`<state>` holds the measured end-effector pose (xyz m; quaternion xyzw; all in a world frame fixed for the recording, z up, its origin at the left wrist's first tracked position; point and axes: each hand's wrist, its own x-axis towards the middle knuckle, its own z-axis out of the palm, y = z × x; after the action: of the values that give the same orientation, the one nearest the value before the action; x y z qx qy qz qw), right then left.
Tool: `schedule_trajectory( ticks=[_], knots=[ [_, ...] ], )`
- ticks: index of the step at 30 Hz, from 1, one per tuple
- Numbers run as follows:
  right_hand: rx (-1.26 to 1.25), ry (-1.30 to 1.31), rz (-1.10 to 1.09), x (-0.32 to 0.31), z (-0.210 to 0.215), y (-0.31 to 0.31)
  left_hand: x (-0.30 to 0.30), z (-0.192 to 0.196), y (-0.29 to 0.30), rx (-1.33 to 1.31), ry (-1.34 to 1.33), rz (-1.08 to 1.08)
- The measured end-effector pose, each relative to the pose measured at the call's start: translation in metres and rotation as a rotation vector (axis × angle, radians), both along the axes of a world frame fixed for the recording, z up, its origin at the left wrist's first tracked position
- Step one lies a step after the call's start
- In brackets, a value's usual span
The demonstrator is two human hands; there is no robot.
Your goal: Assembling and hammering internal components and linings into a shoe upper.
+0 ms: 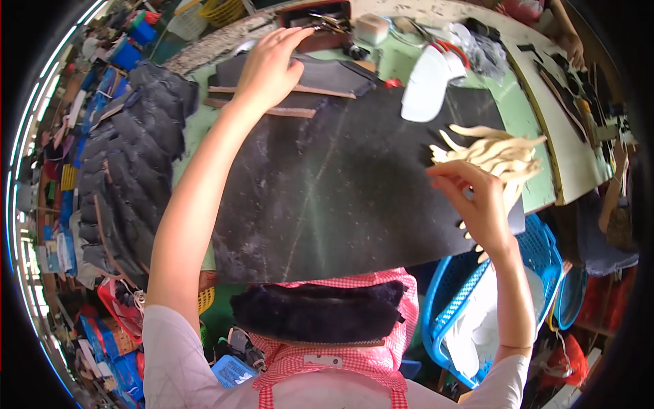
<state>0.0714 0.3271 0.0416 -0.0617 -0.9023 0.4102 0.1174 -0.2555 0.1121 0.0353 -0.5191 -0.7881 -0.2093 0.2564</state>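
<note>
My left hand [272, 71] is stretched over the far side of the table, its fingers extended and the thumb apart. Its fingertips are at the near edge of a dark box [319, 42] with metal tools in it. Below the hand lie flat dark pieces [323, 76] with brown edges. My right hand [477, 198] is closed in a pinch above the right part of a black mat [327, 184]; whatever the fingertips hold is too small to make out. Right beside it is a pile of cream-coloured strips [501, 153]. A dark furry piece [317, 310] with a brown edge lies on my lap.
A white rounded piece [424, 85] and red-handled scissors [453, 53] lie at the back. Dark pieces are heaped [129, 163] on the left. A blue basket [443, 320] with white material stands at lower right. Another person's hand [573, 49] shows at the far right.
</note>
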Motion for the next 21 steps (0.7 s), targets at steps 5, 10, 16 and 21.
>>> schedule_trajectory(
  ticks=[5, 10, 16, 21],
  knots=[
    [-0.001, 0.183, 0.088, -0.084, -0.011, -0.011, -0.009, -0.007, 0.001, -0.484, -0.346, 0.264],
    [-0.229, 0.278, -0.09, -0.161, -0.024, 0.006, 0.025, -0.006, -0.029, -0.031, -0.137, 0.069],
    [-0.109, -0.122, 0.194, -0.213, -0.035, -0.077, 0.059, -0.015, -0.065, 0.263, -0.137, 0.041],
    [-0.219, 0.077, -0.005, -0.211, -0.068, -0.092, 0.055, 0.056, -0.109, 0.636, 0.077, 0.112]
  ],
)
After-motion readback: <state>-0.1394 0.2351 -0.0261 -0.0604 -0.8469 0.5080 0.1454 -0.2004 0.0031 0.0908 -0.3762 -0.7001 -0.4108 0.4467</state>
